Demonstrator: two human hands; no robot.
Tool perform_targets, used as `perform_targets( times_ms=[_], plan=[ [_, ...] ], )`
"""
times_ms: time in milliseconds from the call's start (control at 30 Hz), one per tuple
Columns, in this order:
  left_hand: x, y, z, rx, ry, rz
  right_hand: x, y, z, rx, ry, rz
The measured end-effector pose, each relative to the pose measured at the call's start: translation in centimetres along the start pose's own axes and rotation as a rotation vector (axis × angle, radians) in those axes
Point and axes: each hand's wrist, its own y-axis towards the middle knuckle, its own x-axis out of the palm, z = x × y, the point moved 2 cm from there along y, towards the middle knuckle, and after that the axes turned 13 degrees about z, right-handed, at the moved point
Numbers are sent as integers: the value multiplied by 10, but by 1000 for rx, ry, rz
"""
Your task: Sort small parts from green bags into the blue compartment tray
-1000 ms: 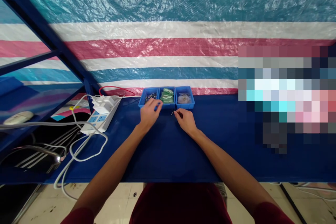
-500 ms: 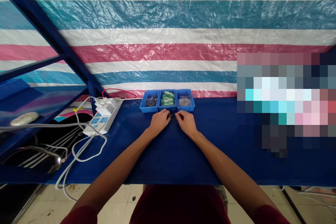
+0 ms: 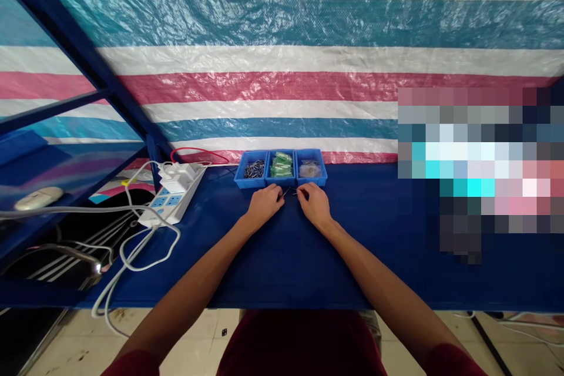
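Both of my hands are close together over the blue table, just in front of three small blue bins. Fingers and thumb pinched, my left hand [image 3: 265,202] holds a small part with a thin pale wire-like end [image 3: 286,191] sticking out to the right. My right hand [image 3: 315,202] is likewise closed, on a small part whose thin wire-like ends [image 3: 295,192] point left. The fingers cover most of both parts. The left bin [image 3: 249,183] has many small dark and silver pieces, the middle bin [image 3: 281,181] green circuit boards, the right bin [image 3: 311,181] clear, pale pieces.
A white power strip [image 3: 174,200] with plugged-in adapters and looping white cables [image 3: 176,242] lies on the left of the blue table [image 3: 291,264]. Behind rises a striped plastic sheet [image 3: 273,61]. A blue frame post [image 3: 101,64] slants at left. The right side is pixelated.
My hands have drawn slightly apart, the left one shifting a little left. The thin ends between them now show more clearly. The bins stay in place.
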Motion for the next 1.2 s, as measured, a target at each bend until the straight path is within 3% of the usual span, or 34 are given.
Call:
perform_targets(
  times_ms=[433,667,800,967,1200],
  plan=[
    [6,-3,-2,74,-51,27,0,1,-1,-14,-3,-40],
    [10,-3,-2,45,-49,38,0,0,-2,-21,-18,-42],
    [7,-3,-5,4,-157,118,0,0,-1,-12,-1,-45],
    [3,-5,0,72,-401,263,-1,0,-3,17,122,-23],
    [-3,-8,6,87,-595,457,-3,0,-9,-55,178,-55]
  ],
)
